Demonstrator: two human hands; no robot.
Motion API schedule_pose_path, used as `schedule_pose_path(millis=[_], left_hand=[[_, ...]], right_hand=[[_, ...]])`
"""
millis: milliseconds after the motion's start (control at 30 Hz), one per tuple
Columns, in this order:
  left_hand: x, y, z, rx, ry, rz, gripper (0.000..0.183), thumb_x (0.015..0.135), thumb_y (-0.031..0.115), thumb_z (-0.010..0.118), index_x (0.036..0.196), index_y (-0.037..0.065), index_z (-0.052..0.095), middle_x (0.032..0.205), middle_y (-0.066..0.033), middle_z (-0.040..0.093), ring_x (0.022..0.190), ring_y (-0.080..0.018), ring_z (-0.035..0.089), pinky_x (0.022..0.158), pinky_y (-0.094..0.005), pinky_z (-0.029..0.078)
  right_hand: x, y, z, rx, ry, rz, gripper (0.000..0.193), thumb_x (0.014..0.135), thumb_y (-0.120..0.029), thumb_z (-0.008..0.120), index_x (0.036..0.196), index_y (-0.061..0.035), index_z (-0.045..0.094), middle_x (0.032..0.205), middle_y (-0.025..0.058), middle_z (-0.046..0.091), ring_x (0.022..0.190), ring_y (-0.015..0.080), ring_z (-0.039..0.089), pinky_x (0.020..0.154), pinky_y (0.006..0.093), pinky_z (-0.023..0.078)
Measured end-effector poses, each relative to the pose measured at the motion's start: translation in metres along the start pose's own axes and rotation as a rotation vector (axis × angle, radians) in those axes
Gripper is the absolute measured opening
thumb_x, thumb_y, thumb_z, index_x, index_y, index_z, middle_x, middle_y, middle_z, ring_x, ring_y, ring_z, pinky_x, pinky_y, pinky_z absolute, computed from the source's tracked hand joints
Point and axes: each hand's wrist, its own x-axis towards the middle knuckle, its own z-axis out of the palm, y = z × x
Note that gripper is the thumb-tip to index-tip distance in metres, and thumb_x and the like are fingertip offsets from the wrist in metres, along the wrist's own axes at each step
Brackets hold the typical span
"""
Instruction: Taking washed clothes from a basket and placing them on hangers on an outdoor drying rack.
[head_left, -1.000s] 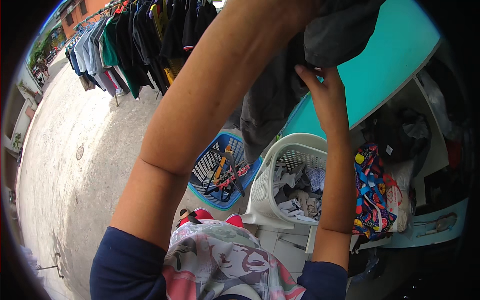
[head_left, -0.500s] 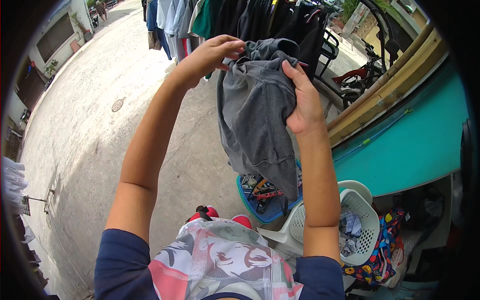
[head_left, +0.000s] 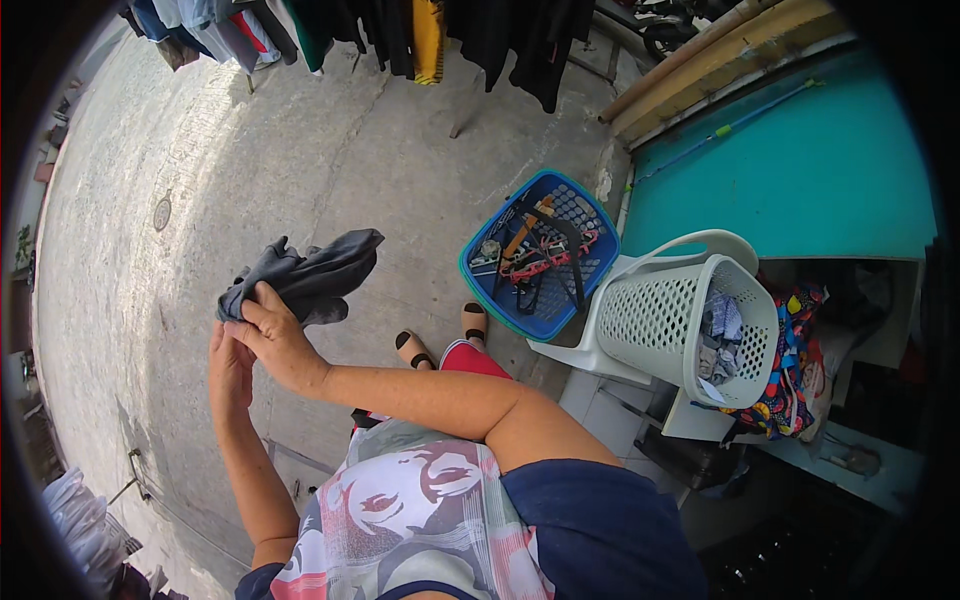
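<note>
A dark grey cloth garment (head_left: 315, 278) hangs bunched and folded in front of me, left of the middle, one end pointing right. My right hand (head_left: 280, 335), its arm crossing my body, is closed on the garment's lower left part, thumb on top. Just below and left, my left hand (head_left: 232, 372) is raised with its fingers pressed together at the garment's left edge. Its fingertips are partly hidden by the cloth and my right hand. The garment's exact kind does not show.
A blue basket (head_left: 483, 300) holds several hangers and clips. Beside it, a white perforated basket (head_left: 645, 325) with crumpled cloth lies tilted on a white plastic chair (head_left: 565, 353). Dark clothes (head_left: 530, 50) hang at the top. A teal panel (head_left: 790, 170) stands at right.
The garment has moved from upper middle to lower left and is now bunched up. My right arm has swung across to the left, and my left hand has come down beside it.
</note>
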Motion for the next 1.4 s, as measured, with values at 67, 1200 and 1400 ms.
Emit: schedule_pose_path(millis=[67, 1200, 1400], left_hand=[[0.005, -0.018, -0.005, 0.019, -0.062, 0.024, 0.034, 0.09, 0.021, 0.045, 0.119, 0.003, 0.044, 0.112, -0.0089, 0.053, 0.102, -0.0176, 0.053, 0.087, -0.0312, 0.043], [0.037, -0.086, 0.092, 0.333, 0.177, 0.078, 0.041, 0.067, 0.011, 0.069, 0.101, 0.003, 0.046, 0.094, -0.0081, 0.057, 0.088, -0.0199, 0.056, 0.078, -0.0275, 0.044], [0.084, -0.146, 0.062, 0.82, 0.346, 0.168, 0.049, 0.064, 0.02, 0.071, 0.105, 0.006, 0.048, 0.1, -0.0176, 0.057, 0.092, -0.0328, 0.056, 0.081, -0.0349, 0.044]], right_hand=[[-0.007, 0.009, -0.007, -0.041, -0.021, 0.046, 0.008, 0.08, -0.007, 0.054, 0.084, 0.0004, 0.053, 0.088, 0.0092, 0.042, 0.083, 0.0216, 0.045, 0.076, 0.0307, 0.038], [-0.012, 0.091, -0.193, 0.58, 0.198, 0.903, 0.043, 0.068, 0.007, 0.043, 0.108, -0.0038, 0.05, 0.098, 0.0086, 0.056, 0.086, 0.0208, 0.054, 0.071, 0.0333, 0.047], [0.011, 0.011, -0.153, 0.737, -0.186, 0.929, 0.042, 0.075, -0.001, 0.051, 0.117, -0.0021, 0.044, 0.103, 0.0064, 0.054, 0.093, 0.0154, 0.054, 0.083, 0.0284, 0.045]])
